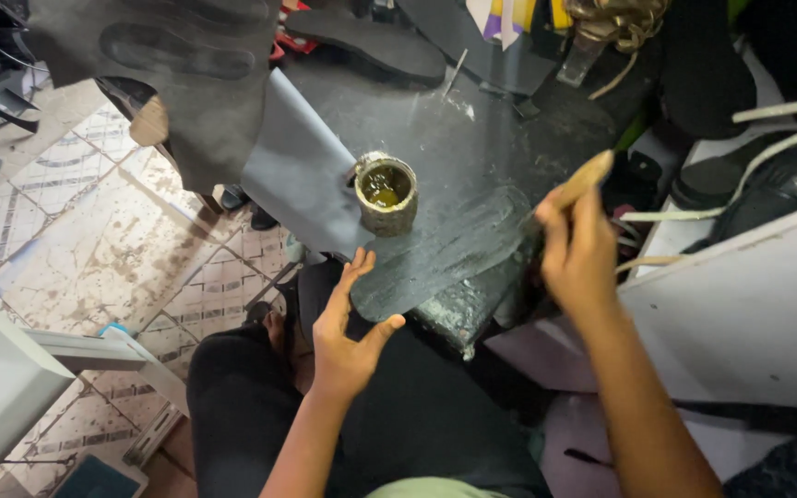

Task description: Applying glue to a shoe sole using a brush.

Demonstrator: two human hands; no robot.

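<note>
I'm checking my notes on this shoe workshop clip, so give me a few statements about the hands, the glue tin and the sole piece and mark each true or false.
1. The right hand holds a brush with a wooden handle. True.
2. The left hand grips the glue tin. False: it is open, fingers spread, at the near end of the dark sole piece, apart from the tin.
3. The glue tin stands upright and open, with yellowish liquid inside. True.
4. The sole piece lies on the tiled floor. False: it lies on the dark work surface, its near end overhanging the edge.
5. A grey sheet lies left of the tin. True.
</note>
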